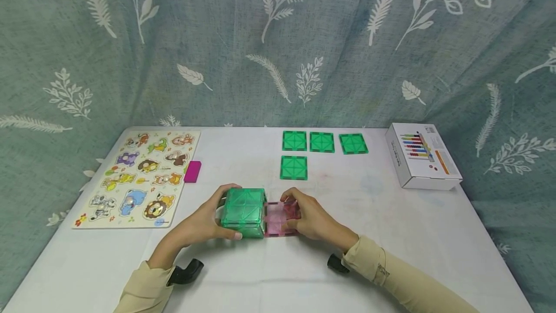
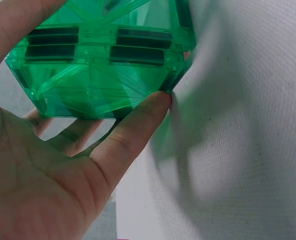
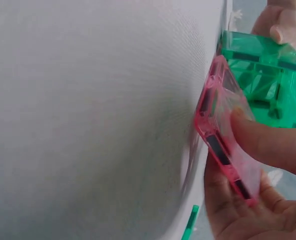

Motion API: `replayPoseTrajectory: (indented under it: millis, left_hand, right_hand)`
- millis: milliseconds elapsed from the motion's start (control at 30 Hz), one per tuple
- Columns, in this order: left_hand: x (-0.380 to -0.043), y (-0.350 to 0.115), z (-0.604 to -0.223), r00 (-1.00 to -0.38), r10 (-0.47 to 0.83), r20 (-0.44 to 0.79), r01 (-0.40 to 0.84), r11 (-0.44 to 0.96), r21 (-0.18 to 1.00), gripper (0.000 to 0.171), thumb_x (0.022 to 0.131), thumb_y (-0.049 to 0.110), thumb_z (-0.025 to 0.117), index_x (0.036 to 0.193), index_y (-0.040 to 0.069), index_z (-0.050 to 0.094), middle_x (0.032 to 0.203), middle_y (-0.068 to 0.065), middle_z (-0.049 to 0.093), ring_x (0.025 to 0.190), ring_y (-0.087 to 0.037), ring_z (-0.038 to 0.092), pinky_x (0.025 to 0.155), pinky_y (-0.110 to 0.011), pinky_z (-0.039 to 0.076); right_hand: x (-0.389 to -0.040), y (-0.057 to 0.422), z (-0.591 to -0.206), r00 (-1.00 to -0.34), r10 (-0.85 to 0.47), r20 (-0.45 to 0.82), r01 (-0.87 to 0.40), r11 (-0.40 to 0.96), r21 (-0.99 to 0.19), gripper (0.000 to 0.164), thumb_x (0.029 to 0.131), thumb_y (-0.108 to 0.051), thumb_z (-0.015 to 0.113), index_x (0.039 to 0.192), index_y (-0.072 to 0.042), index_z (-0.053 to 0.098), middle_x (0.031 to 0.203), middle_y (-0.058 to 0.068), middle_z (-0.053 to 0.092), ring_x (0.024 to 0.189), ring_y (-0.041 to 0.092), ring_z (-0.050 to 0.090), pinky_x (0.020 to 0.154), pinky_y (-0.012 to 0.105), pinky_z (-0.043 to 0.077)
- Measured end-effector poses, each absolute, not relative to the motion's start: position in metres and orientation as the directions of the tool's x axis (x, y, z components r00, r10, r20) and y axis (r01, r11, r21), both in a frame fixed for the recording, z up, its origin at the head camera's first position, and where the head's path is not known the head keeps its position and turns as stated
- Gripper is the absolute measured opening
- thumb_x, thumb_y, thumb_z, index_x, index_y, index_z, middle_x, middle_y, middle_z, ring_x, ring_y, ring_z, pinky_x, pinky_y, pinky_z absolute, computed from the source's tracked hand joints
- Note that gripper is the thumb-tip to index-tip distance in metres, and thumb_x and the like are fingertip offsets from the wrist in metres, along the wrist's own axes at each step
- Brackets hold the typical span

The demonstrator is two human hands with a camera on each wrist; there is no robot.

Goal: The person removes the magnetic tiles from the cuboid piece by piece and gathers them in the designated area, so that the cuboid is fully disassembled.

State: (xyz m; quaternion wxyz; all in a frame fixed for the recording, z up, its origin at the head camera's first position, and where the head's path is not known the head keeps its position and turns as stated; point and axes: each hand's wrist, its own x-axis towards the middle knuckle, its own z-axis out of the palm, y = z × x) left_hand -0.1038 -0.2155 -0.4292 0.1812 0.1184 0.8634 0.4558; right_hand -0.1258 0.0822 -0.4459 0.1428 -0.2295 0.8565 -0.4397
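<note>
A see-through green block [image 1: 243, 206], built of square magnetic tiles, stands in front of me. My left hand [image 1: 197, 226] grips its left side, thumb along the front and the other fingers behind. In the left wrist view, dark magnet strips show along the edges of the green block [image 2: 95, 45], and the thumb [image 2: 138, 127] touches a corner. My right hand [image 1: 310, 216] pinches a pink magnetic tile [image 1: 274, 219] between thumb and fingers, its left edge at the block's right side. The right wrist view shows the pink tile [image 3: 223, 125] tilted beside the block. Whether they touch I cannot tell.
Several loose green tiles [image 1: 293, 167] lie farther back on the white table [image 1: 347, 197]. An animal peg puzzle board [image 1: 123, 177] lies at left, with a magenta block [image 1: 192, 172] at its right edge. A white printed box [image 1: 423, 156] sits at back right, before a leaf-patterned curtain [image 1: 243, 37].
</note>
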Motion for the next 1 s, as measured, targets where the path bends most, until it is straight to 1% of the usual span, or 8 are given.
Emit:
replayPoseTrajectory:
  millis: [133, 233, 433, 667, 867, 1000]
  left_hand:
    - [-0.104, -0.215, -0.429, -0.907, 0.37, -0.2, 0.043, 0.554, 0.831, 0.106, 0.068, 0.03, 0.094, 0.15, 0.031, 0.027, 0.156, -0.021, 0.036, 0.148, -0.053, 0.025, 0.111, -0.077, 0.027]
    - [-0.104, -0.215, -0.428, -0.907, 0.37, -0.201, 0.04, 0.551, 0.833, 0.106, 0.068, 0.03, 0.094, 0.15, 0.03, 0.027, 0.156, -0.021, 0.036, 0.148, -0.053, 0.025, 0.111, -0.077, 0.027]
    - [-0.103, -0.215, -0.429, -0.906, 0.372, -0.201, 0.042, 0.551, 0.833, 0.105, 0.068, 0.029, 0.094, 0.15, 0.03, 0.027, 0.156, -0.021, 0.036, 0.148, -0.054, 0.025, 0.111, -0.076, 0.028]
    - [-0.103, -0.215, -0.43, -0.905, 0.377, -0.198, 0.046, 0.548, 0.835, 0.105, 0.069, 0.028, 0.093, 0.15, 0.029, 0.027, 0.157, -0.022, 0.035, 0.149, -0.055, 0.023, 0.11, -0.077, 0.028]
    - [-0.103, -0.215, -0.428, -0.907, 0.368, -0.205, 0.043, 0.565, 0.824, 0.106, 0.068, 0.029, 0.094, 0.15, 0.03, 0.027, 0.157, -0.022, 0.036, 0.148, -0.054, 0.025, 0.11, -0.077, 0.028]
    - [-0.103, -0.215, -0.428, -0.908, 0.366, -0.205, 0.042, 0.567, 0.823, 0.106, 0.068, 0.03, 0.094, 0.15, 0.03, 0.027, 0.156, -0.021, 0.037, 0.147, -0.054, 0.027, 0.11, -0.077, 0.028]
  right_hand:
    - [-0.126, 0.084, -0.445, -0.846, -0.532, -0.046, -0.244, 0.461, -0.853, 0.041, 0.086, 0.0, 0.076, 0.118, -0.015, 0.055, 0.119, 0.005, 0.066, 0.104, 0.019, 0.064, 0.086, 0.029, 0.056]
    - [-0.126, 0.085, -0.445, -0.84, -0.54, -0.047, -0.228, 0.43, -0.873, 0.039, 0.087, 0.002, 0.074, 0.118, -0.014, 0.055, 0.121, 0.007, 0.066, 0.105, 0.021, 0.066, 0.086, 0.03, 0.058]
    - [-0.125, 0.087, -0.446, -0.839, -0.543, -0.03, -0.239, 0.417, -0.877, 0.039, 0.087, 0.001, 0.074, 0.117, -0.014, 0.056, 0.12, 0.008, 0.066, 0.105, 0.022, 0.068, 0.084, 0.031, 0.058]
    - [-0.123, 0.089, -0.446, -0.836, -0.548, -0.014, -0.258, 0.416, -0.872, 0.039, 0.086, 0.002, 0.075, 0.117, -0.014, 0.057, 0.116, 0.008, 0.067, 0.097, 0.018, 0.068, 0.079, 0.026, 0.058]
    - [-0.123, 0.092, -0.445, -0.844, -0.536, -0.021, -0.239, 0.41, -0.88, 0.041, 0.085, 0.001, 0.077, 0.116, -0.015, 0.057, 0.112, 0.004, 0.068, 0.095, 0.015, 0.068, 0.077, 0.021, 0.057]
    - [-0.122, 0.095, -0.443, -0.851, -0.525, -0.02, -0.237, 0.417, -0.878, 0.04, 0.085, -0.001, 0.077, 0.116, -0.016, 0.057, 0.111, 0.004, 0.068, 0.094, 0.015, 0.068, 0.078, 0.021, 0.056]
